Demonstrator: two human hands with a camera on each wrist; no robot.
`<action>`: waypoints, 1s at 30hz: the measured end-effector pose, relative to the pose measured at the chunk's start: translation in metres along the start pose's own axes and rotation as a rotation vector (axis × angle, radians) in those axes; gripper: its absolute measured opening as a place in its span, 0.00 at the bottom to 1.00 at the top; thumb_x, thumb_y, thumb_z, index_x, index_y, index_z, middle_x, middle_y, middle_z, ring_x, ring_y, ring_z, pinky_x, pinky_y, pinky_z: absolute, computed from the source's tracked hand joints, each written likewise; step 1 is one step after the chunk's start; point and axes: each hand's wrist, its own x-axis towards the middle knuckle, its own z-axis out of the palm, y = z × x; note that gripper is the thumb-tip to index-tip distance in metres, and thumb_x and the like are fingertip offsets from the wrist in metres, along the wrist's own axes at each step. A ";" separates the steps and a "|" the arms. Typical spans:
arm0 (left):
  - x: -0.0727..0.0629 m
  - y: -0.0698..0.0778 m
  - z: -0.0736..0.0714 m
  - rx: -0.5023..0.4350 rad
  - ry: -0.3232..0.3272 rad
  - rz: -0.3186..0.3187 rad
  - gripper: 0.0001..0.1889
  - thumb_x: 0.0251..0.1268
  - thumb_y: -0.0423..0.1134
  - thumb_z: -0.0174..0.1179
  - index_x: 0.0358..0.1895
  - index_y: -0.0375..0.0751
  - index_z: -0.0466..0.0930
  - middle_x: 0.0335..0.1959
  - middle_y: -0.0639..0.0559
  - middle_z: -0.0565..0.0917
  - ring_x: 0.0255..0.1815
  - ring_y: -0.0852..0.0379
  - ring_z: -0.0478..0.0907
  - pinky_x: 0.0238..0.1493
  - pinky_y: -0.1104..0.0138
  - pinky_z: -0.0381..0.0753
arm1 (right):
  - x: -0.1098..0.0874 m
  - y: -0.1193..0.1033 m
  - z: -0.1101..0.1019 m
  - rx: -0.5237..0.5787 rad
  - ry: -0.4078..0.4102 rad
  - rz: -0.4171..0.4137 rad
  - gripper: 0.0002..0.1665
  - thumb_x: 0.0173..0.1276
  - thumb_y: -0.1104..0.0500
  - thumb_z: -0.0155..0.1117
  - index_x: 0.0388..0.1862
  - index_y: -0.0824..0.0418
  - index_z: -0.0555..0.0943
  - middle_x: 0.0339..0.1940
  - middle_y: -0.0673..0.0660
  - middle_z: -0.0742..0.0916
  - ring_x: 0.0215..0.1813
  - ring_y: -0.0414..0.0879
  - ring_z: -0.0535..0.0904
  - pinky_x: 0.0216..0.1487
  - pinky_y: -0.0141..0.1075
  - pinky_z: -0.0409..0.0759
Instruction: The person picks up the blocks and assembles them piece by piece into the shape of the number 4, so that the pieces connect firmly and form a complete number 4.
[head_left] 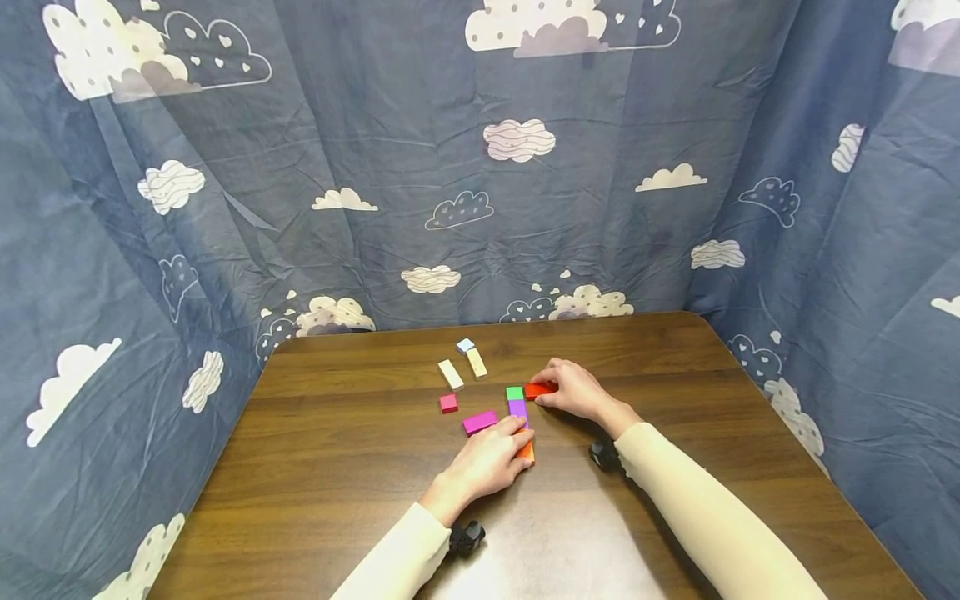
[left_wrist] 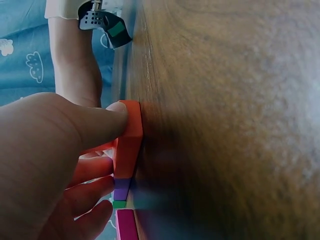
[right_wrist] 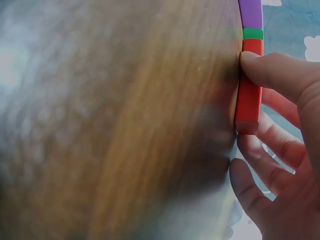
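My right hand (head_left: pixel 576 390) pinches a red block (right_wrist: pixel 250 95) low at the table, its thumb on the near side. One end of that block is right by a small green block (head_left: pixel 514 392). My left hand (head_left: pixel 483 458) holds an orange block (left_wrist: pixel 128 140) between thumb and fingers, the thumb on its near end. Between the green and orange blocks lies a purple block (head_left: pixel 518 408), partly hidden by the left fingers. The green, purple and orange blocks form a row. A magenta block (head_left: pixel 480 422) lies just left of this row.
Farther left lie a small crimson block (head_left: pixel 448 403), a white block (head_left: pixel 451 375), a cream block (head_left: pixel 476 362) and a light blue block (head_left: pixel 465 344). All rest on a brown wooden table (head_left: pixel 337 467). A blue cloud-patterned curtain (head_left: pixel 390 167) hangs behind and at the sides.
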 end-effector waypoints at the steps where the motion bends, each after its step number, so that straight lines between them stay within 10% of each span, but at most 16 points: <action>1: 0.000 0.000 0.000 0.005 0.001 0.000 0.23 0.67 0.48 0.67 0.61 0.43 0.81 0.63 0.46 0.78 0.64 0.52 0.75 0.63 0.61 0.75 | 0.001 0.000 0.000 -0.002 -0.002 0.003 0.20 0.56 0.51 0.79 0.48 0.51 0.89 0.36 0.48 0.81 0.36 0.43 0.74 0.38 0.39 0.72; 30: 0.001 0.000 -0.001 0.019 -0.014 -0.007 0.25 0.67 0.49 0.66 0.62 0.39 0.79 0.63 0.47 0.77 0.64 0.52 0.75 0.63 0.61 0.75 | 0.002 -0.002 0.003 0.000 -0.003 -0.002 0.20 0.54 0.50 0.80 0.47 0.50 0.90 0.34 0.47 0.81 0.34 0.42 0.73 0.36 0.38 0.71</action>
